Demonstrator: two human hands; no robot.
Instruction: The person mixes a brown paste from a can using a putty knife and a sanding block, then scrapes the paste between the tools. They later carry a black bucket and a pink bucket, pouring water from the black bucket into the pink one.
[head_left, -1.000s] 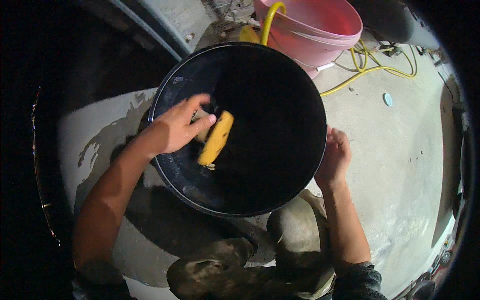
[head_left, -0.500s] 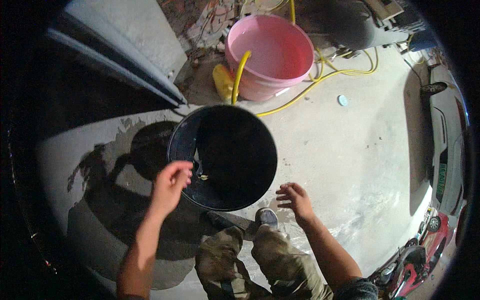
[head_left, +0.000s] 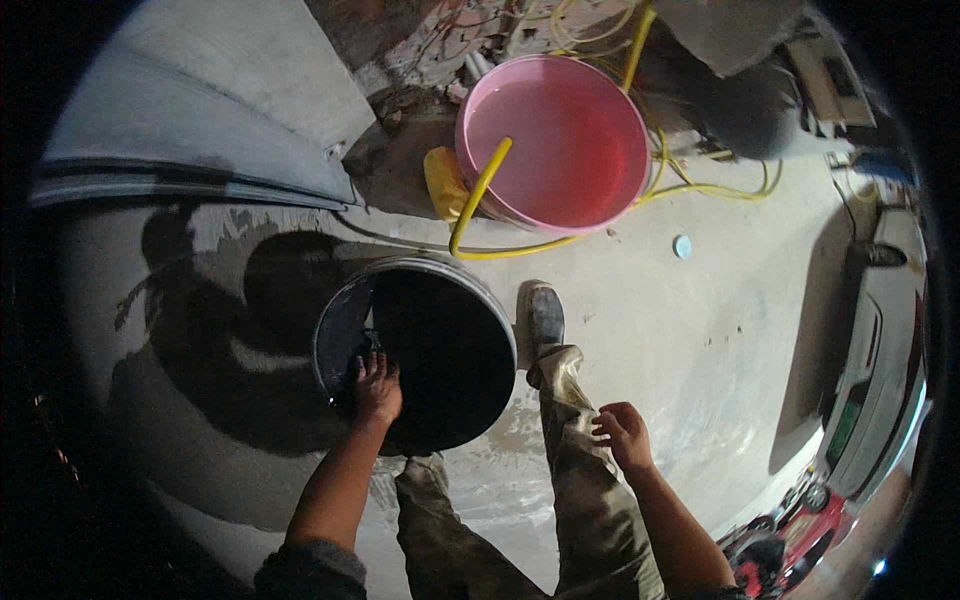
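A large round black bucket (head_left: 335, 315) stands on the floor in front of my legs, its inside very dark. My left hand (head_left: 378, 388) reaches in over its near left side, fingers stretched and apart. Just beyond those fingertips, a small pale shape (head_left: 370, 318) shows against the inner wall; I cannot make out what it is. To the right of the bucket, my right hand (head_left: 624, 436) hangs over my right trouser leg (head_left: 575, 440), fingers loosely bent with nothing seen in them.
Beyond the bucket stands a pink tub (head_left: 632, 130) of cloudy liquid, a yellow hose (head_left: 478, 205) bent over its rim. A pale blue disc (head_left: 682, 246) lies right of it. A grey metal panel (head_left: 200, 130) is at left; a white car (head_left: 875, 340) and red vehicle (head_left: 810, 540) are right.
My left hand has moved from the bucket's rim to inside it, its fingers straightening. My right foot has stepped forward beside the bucket. The view has shifted.
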